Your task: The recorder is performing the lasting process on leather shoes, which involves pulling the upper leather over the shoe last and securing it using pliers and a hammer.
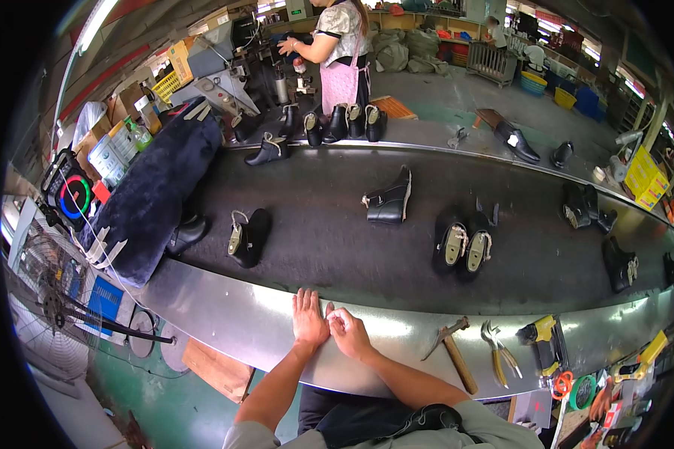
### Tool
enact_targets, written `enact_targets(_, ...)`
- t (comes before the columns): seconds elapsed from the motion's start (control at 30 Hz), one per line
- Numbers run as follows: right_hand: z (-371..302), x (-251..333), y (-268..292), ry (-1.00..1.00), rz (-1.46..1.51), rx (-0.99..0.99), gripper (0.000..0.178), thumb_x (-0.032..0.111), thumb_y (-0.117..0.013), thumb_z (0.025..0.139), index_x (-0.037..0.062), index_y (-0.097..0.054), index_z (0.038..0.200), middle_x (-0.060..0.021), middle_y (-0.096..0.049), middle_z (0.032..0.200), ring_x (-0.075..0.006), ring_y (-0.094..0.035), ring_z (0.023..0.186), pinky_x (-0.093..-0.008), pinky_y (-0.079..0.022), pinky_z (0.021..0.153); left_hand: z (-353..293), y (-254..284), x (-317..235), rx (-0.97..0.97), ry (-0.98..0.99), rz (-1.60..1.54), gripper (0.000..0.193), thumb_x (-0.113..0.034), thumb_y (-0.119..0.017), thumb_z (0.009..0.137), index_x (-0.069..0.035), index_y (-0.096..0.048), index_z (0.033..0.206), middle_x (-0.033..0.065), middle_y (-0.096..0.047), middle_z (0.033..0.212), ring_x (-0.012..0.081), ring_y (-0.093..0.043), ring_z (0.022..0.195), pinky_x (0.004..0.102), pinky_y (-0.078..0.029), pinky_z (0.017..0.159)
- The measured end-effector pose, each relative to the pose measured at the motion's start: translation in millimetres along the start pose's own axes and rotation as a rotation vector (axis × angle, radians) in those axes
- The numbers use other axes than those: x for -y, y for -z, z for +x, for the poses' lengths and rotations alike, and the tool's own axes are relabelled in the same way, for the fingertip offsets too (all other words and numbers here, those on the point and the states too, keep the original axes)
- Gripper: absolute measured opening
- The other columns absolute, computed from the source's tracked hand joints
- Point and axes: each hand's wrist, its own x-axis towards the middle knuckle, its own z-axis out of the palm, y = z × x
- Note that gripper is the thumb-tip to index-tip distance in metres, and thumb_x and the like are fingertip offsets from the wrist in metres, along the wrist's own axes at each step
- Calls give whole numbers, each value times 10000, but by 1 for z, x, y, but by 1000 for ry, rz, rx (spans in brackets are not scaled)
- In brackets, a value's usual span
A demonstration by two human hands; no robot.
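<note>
My left hand (pixel 308 320) lies flat on the metal edge (pixel 232 314) of a dark conveyor belt (pixel 314 239), fingers stretched toward the belt. Beside its thumb, my right hand (pixel 349 334) is closed with curled fingers; whatever they may pinch is too small to make out. To the right on the same edge rest a wooden-handled hammer (pixel 457 358), yellow-handled pincers (pixel 500 355) and a yellow-and-black hand tool (pixel 544 346). Beyond my hands, the belt carries a black boot (pixel 258 236) at left, an ankle boot (pixel 388 200) lying mid-belt, and a pair of boots (pixel 451 239) with pale soles.
Another person (pixel 341 60) in a pink apron stands across the belt by a machine (pixel 221 63). Several black shoes (pixel 338 123) line the far ledge. A dark fleecy cover (pixel 157 187) bounds the left side, near a fan (pixel 52 299). Tape rolls (pixel 583 391) sit at lower right.
</note>
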Motion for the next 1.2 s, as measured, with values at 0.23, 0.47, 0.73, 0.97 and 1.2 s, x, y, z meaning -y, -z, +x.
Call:
enact_targets(0.23,1,4,-2,-57,48,22,110,118,-610,984,20,-621,1033,-115,-681,765,-186,-658,658,-327,-528,626,-3,-2,4,-30,-12,26,635,-426,-471,1006,77,-483,1393,250,-475,1474,411,-316,1462,517,-175,1235)
enact_targets(0.47,8,6,9,-15,72,83,171,124,-485,1003,11,-614,997,-121,-651,720,-211,-652,640,-342,-518,619,3,2,-4,-22,-10,26,642,-439,-478,1000,76,-490,1383,248,-481,1469,404,-320,1463,514,-179,1235)
enact_targets(0.73,8,0,7,-78,129,71,145,84,-487,984,19,-617,984,-91,-640,715,-187,-646,671,-321,-522,667,4,-1,-4,-20,-12,27,630,-444,-482,1003,72,-506,1365,230,-492,1457,391,-335,1452,505,-190,1231)
enact_targets(0.97,-2,2,-4,-16,135,82,157,33,-457,968,16,-612,964,-92,-640,724,-193,-647,678,-324,-519,675,-8,1,6,-80,-30,45,563,-372,-540,980,71,-528,1328,248,-525,1410,422,-389,1407,508,-235,1213)
enact_targets(1.2,3,7,7,-22,43,110,127,62,-488,966,40,-602,913,-114,-653,755,-262,-657,691,-377,-519,670,2,-7,7,0,-78,34,573,-376,-499,1001,61,-492,1371,246,-492,1448,409,-357,1433,509,-191,1230)
